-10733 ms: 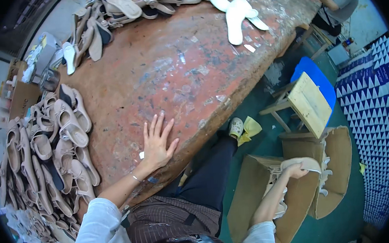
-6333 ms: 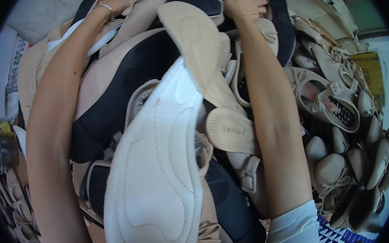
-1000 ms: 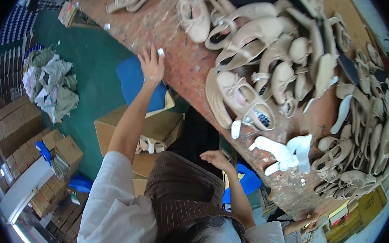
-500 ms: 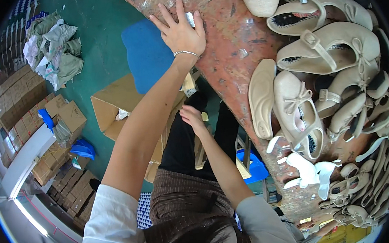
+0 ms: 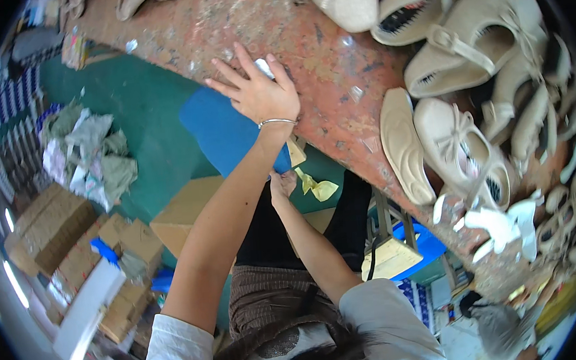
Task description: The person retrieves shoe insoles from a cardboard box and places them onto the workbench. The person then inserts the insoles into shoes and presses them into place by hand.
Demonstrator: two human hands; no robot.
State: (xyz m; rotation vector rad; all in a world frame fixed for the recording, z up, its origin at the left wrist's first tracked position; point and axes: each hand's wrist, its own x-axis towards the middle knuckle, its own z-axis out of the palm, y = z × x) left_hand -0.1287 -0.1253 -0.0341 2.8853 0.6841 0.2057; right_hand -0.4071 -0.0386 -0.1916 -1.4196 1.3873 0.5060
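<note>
Head view: left hand [image 5: 259, 93] flat, fingers spread on table [image 5: 334, 75]; right hand [image 5: 281, 184] at 6 o'clock, grip unclear.

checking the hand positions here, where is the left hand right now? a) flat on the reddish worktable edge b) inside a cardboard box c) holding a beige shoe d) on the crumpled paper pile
a: the left hand lies spread, palm down, on the reddish worktable, apart from the beige shoes.
</note>
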